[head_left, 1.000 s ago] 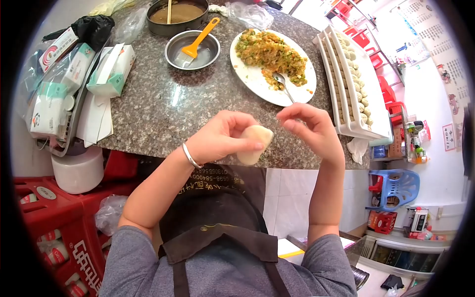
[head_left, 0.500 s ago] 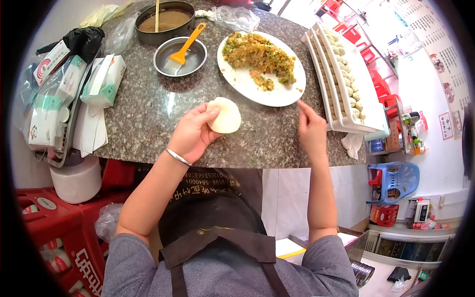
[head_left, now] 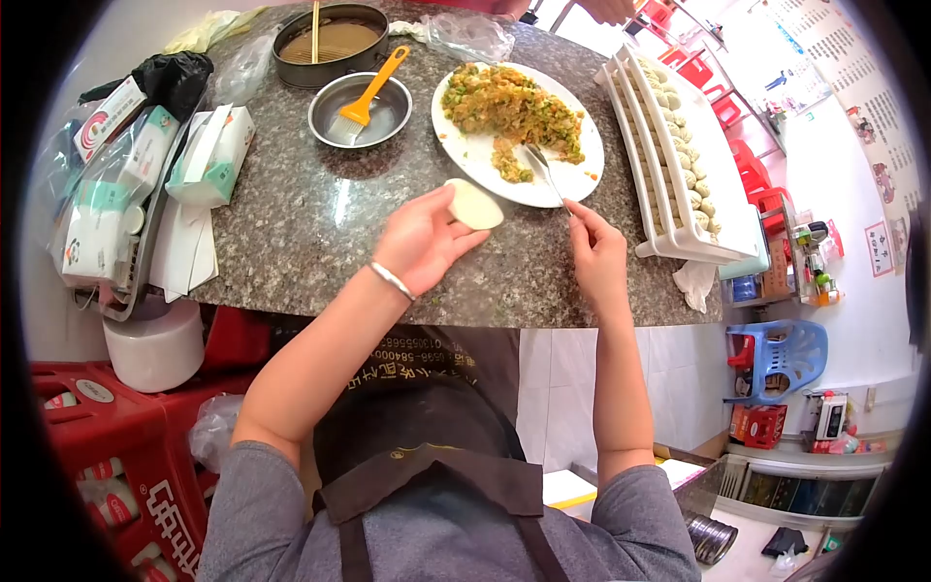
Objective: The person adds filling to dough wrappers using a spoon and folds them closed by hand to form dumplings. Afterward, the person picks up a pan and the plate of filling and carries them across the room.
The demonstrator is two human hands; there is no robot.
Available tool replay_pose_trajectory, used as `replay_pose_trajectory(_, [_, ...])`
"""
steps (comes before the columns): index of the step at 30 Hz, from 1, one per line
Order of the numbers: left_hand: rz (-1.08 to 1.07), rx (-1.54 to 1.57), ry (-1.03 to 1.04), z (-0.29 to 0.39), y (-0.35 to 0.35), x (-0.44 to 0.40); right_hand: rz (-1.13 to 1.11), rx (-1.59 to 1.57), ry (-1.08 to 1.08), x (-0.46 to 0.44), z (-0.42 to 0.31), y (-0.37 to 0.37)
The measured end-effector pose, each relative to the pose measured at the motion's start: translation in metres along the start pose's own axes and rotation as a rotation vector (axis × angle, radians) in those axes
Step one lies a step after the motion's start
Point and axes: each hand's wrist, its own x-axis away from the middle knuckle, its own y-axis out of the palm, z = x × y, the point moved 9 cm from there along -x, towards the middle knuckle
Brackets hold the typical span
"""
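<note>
A round, pale dough wrapper [head_left: 475, 205] rests at the fingers of my left hand [head_left: 419, 236], which is closed on its edge, palm turned up. My right hand [head_left: 596, 254] pinches the handle of a metal spoon [head_left: 550, 173]. The spoon's bowl lies at the chopped orange-and-green filling [head_left: 509, 109] on a white oval plate [head_left: 465, 155]. Both hands are above the front part of the speckled stone table [head_left: 388, 184], the wrapper just left of the plate's near edge.
Stacked white trays [head_left: 722, 184] of shaped dumplings stand right of the plate. A metal bowl [head_left: 392, 126] with an orange-handled brush [head_left: 361, 109] and a dark round pan [head_left: 291, 72] sit at the back. Tissue packs [head_left: 210, 160] lie left. Another person's hand [head_left: 609, 10] shows at the top.
My right hand has picked up the spoon, its bowl now at the filling. My left hand has moved right and up with the wrapper, which is now tilted flatter.
</note>
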Motion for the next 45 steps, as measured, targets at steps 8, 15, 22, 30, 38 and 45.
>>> replay_pose_trajectory(8, [-0.149, 0.069, 0.034, 0.013, 0.028, -0.005, -0.208, 0.002, -0.129, 0.031, -0.036, 0.018])
replay_pose_trajectory(15, [-0.109, -0.017, 0.046, 0.016, 0.025, -0.001, -0.143, -0.017, -0.125, -0.003, -0.024, 0.019])
replay_pose_trajectory(22, [-0.108, -0.037, 0.074, 0.016, 0.020, -0.001, -0.169, -0.112, 0.023, 0.029, -0.021, 0.008])
replay_pose_trajectory(30, [-0.080, -0.001, 0.145, 0.013, 0.019, 0.000, -0.144, -0.068, -0.069, 0.042, -0.031, 0.032])
replay_pose_trajectory(38, [-0.085, 0.044, 0.159, 0.033, 0.010, -0.003, -0.216, -0.127, -0.097, 0.028, -0.035, 0.043])
replay_pose_trajectory(45, [-0.026, -0.101, 0.137, 0.044, 0.005, 0.014, -0.379, -0.481, 0.108, 0.037, -0.029, 0.042])
